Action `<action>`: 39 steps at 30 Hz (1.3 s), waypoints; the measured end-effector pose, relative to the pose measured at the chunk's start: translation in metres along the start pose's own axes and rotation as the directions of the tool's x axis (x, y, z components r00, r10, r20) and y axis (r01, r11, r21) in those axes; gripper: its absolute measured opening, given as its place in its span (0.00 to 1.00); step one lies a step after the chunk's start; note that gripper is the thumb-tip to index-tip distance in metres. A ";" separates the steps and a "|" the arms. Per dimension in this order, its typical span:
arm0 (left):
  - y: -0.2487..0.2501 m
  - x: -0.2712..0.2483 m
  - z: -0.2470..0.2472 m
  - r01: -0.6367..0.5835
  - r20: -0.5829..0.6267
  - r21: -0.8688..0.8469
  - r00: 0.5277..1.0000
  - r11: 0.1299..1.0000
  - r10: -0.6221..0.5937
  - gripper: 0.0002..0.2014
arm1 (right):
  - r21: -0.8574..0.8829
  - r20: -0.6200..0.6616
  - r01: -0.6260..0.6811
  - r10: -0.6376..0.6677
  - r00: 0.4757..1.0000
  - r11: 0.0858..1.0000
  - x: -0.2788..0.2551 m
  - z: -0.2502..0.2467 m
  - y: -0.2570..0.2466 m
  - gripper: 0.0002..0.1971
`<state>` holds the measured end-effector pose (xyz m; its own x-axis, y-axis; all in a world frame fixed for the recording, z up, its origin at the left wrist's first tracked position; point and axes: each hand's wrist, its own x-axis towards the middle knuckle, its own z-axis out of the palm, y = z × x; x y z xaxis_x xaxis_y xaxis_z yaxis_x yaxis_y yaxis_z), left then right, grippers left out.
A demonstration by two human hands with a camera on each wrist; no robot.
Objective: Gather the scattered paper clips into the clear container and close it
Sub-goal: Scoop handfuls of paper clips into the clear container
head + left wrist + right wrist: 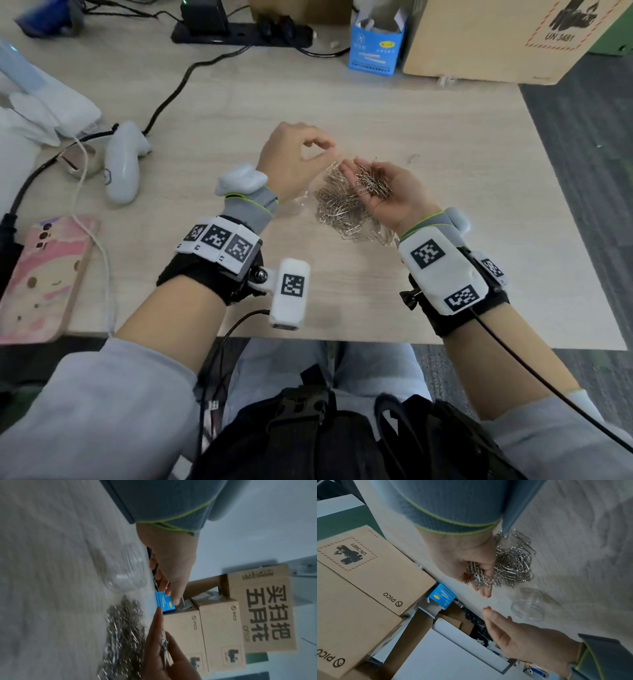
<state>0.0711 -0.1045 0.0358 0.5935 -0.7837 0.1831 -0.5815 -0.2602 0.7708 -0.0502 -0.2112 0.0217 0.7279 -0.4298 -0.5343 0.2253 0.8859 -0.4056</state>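
Observation:
A heap of silver paper clips [342, 212] [123, 628] [513, 563] lies on the light wooden table [445, 192]. My right hand [383, 195] [471, 561] is palm up over the heap, cupped round a handful of clips [371, 183] [479, 577]. My left hand [294, 161] [513, 632] hovers just left of it. Its thumb and forefinger tips nearly meet, with nothing visible between them. The clear round container [126, 572] [529, 608] stands open on the table under the left hand. In the head view it shows only as glints [296, 202].
A blue carton [376, 44] and a cardboard box [507, 37] stand at the table's back edge beside a black power strip [239, 32]. At the left lie a white controller [123, 164], cables and a pink phone [44, 277]. The table's right part is bare wood.

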 end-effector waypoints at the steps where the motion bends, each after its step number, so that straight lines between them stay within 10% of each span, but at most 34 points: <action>1: -0.007 -0.005 -0.007 0.027 0.021 0.018 0.999 0.999 -0.027 0.17 | -0.003 -0.005 0.002 -0.002 1.000 1.000 0.001 0.003 0.003 0.15; 7: -0.038 -0.032 -0.031 0.092 0.226 0.271 0.961 0.958 -0.156 0.53 | 0.030 -0.002 -0.028 0.028 1.000 0.999 -0.003 0.019 0.018 0.15; 17: -0.018 -0.030 -0.027 0.112 0.110 0.208 0.984 0.972 -0.137 0.28 | -0.113 0.058 -0.064 0.070 0.996 0.992 -0.009 0.048 0.036 0.14; 39: -0.025 -0.026 -0.020 0.129 0.150 0.257 0.974 0.958 -0.171 0.35 | -0.491 0.027 -0.119 0.151 0.988 0.863 -0.025 0.069 0.023 0.23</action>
<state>0.0818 -0.0663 0.0238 0.5939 -0.8033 -0.0453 -0.6237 -0.4952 0.6048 -0.0188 -0.1679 0.0769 0.7707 -0.2859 -0.5695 -0.2100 0.7298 -0.6506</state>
